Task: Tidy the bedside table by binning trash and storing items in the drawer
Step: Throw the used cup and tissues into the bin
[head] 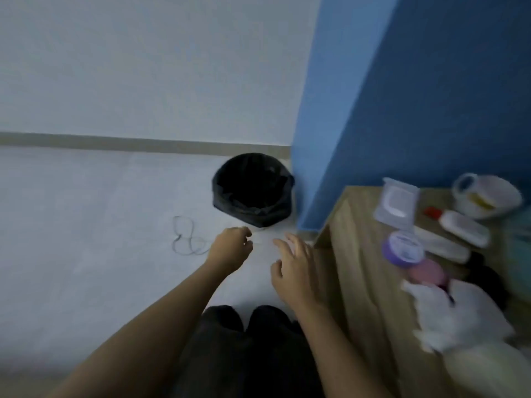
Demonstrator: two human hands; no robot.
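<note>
Blur smeared the wooden worktop's [361, 205] clutter; right hand [296, 268] splayed empty, left hand [230, 246] curled, grip unclear, near round black-lined bin [258, 216].

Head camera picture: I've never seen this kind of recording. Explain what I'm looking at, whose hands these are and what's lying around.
There is no machine here. A person wears one wide-angle camera on the head, looking forward and down, so the two bare arms are their own. The left hand is stretched out toward a black-lined bin on the floor. Its fingers are curled, and blur hides whether they hold anything. The right hand is open, fingers spread, holding nothing. A thin cable lies looped on the floor, left of the hands. At the right stands the wooden bedside table. It carries a wipes pack, a mug, a white bottle, a purple-lidded jar and a crumpled white heap, perhaps tissue. The picture is motion-blurred, so finer details can't be read.
</note>
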